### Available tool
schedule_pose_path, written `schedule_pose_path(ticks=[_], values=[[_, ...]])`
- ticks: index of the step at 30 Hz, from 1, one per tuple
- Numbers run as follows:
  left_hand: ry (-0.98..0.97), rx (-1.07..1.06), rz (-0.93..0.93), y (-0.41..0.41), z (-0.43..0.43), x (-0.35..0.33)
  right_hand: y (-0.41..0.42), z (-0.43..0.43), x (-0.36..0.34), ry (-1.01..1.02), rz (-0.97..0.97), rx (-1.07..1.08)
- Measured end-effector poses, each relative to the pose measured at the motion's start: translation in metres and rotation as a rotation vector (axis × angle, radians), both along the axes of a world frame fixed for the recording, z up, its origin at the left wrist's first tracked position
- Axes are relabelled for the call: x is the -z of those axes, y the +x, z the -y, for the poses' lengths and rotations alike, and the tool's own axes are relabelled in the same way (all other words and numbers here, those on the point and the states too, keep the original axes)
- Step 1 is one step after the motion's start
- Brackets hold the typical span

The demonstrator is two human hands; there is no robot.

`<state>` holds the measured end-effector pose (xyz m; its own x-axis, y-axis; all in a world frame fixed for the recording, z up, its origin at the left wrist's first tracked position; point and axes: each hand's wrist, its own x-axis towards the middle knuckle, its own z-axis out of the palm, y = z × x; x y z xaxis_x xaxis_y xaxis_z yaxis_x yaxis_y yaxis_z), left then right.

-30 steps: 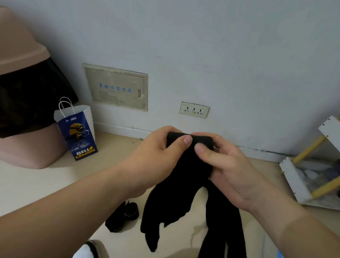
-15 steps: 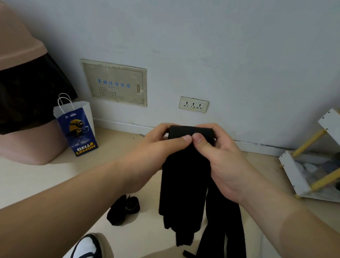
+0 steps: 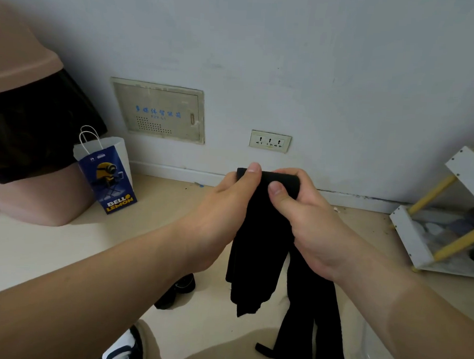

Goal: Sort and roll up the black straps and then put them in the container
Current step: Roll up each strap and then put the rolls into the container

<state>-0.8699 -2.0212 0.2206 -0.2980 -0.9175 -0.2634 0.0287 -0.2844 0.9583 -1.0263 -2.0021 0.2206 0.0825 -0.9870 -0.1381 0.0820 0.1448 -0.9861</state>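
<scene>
Upper left of the frame: a pink plastic bin with a black liner (image 3: 25, 202) stands on the beige floor (image 3: 64, 253). Just beside it, to its right, a blue paper gift bag with white cord handles (image 3: 108, 179) stands upright against the wall. A beige metal wall panel (image 3: 157, 110) and a white triple wall socket (image 3: 270, 141) are set in the wall behind. Lower centre-left: a small rolled black strap (image 3: 176, 290) lies on the floor, partly hidden by the left forearm. A black-and-white shoe (image 3: 125, 348) shows at the bottom edge.

Centre: the left hand (image 3: 220, 214) and the right hand (image 3: 310, 223) both grip the rolled top end of a wide black fabric strap (image 3: 260, 248). The fingers (image 3: 254, 168) of each hand are curled round the roll. The left thumb lies on its upper edge and the right thumb presses its front face lower down. The unrolled tail hangs straight down between the wrists, clear of the floor.

Right of it, more loose black straps (image 3: 308, 318) hang down from under the right hand towards the bottom edge. Far right: a white rack with yellow rods (image 3: 446, 215) stands on the floor.

Against 0.5 s ago: the thumbs then met tip to tip; they are now apart, the left one higher.
</scene>
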Motion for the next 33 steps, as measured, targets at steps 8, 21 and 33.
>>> schedule_pose_path(ticks=[8, 21, 33], values=[[-0.129, 0.025, -0.009, 0.008, -0.006, -0.007, -0.002, 0.003, 0.005, 0.1, 0.048, -0.061], [-0.389, 0.058, 0.172, 0.022, 0.005, -0.01, -0.01, 0.007, 0.001, -0.023, -0.067, -0.002], [0.018, 0.08, 0.044, 0.015, 0.007, -0.006, -0.007, 0.002, 0.001, -0.142, -0.129, -0.024]])
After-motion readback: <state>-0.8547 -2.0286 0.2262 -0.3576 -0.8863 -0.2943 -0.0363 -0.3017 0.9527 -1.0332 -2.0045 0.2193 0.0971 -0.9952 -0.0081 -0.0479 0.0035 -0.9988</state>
